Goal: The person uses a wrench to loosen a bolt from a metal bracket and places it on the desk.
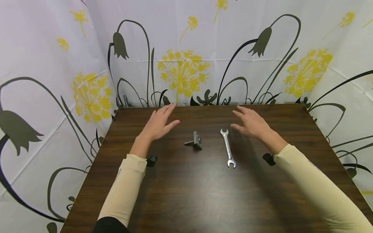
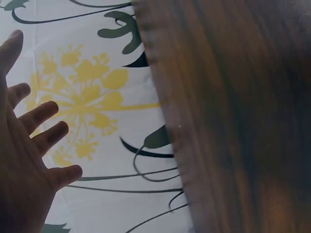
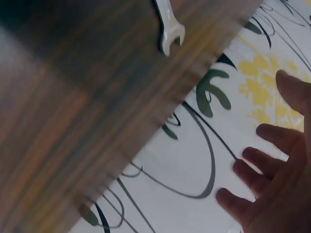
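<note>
Between the two hands, a double open-ended wrench [image 1: 228, 148] lies flat on the dark wooden table. To its left sits a small grey metal block with a bolt [image 1: 196, 141], the bolt's shank pointing left. My left hand [image 1: 158, 124] hovers left of the block, fingers extended and thumb apart, holding nothing. Over the right side, my right hand [image 1: 251, 123] is held up with spread fingers, nearest to the wrench and apart from it. The right wrist view shows one end of the wrench [image 3: 171, 31] and the right hand [image 3: 279, 165] with nothing in it.
The brown wood-grain table [image 1: 198, 200] ends at a back edge against a white curtain [image 1: 180, 32] printed with grey and yellow flowers. A dark wrist camera [image 1: 152, 160] sits at the left wrist, another camera [image 1: 268, 159] at the right.
</note>
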Motion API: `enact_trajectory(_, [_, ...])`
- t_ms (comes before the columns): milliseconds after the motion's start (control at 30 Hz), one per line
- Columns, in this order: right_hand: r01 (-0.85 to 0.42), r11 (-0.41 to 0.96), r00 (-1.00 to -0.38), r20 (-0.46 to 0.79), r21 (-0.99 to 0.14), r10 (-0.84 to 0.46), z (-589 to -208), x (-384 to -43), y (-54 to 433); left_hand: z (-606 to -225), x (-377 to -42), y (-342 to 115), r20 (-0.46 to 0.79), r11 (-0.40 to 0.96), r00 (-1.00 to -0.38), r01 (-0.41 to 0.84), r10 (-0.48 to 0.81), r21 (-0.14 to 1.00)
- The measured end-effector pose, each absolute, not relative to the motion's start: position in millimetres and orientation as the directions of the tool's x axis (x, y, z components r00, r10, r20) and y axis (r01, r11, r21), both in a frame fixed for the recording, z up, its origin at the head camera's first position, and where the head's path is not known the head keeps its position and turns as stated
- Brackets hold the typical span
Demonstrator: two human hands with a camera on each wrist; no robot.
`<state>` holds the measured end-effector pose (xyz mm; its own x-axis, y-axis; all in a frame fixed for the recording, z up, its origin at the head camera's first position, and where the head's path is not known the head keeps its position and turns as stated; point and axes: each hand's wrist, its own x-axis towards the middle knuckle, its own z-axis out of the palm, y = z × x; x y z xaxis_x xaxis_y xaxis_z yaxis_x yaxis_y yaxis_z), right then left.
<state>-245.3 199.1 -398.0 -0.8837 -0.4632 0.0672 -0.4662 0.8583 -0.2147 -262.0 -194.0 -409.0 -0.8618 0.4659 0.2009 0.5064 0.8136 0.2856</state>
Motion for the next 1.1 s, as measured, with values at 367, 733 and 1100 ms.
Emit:
enact_trajectory(367, [-0.228,0.928,-0.951,-0.136,-0.294,-0.277,-439,-226,180,-444,-254,-168,-0.093,0.792,-0.871,0.387,0.482,0.471])
enact_trajectory(733, [-0.180,0.946,-0.965,-0.138,-0.269,-0.223,-478,-217,164,-470,-246,-127,-0.076,0.805,-0.874,0.405,0.480,0.432])
enact_trajectory(1100, [-0.218,0.951,-0.974,-0.018,-0.221,-0.228,-488,-212,154,-484,-238,-121,-0.022,0.830,-0.900,0.392,0.436,0.397])
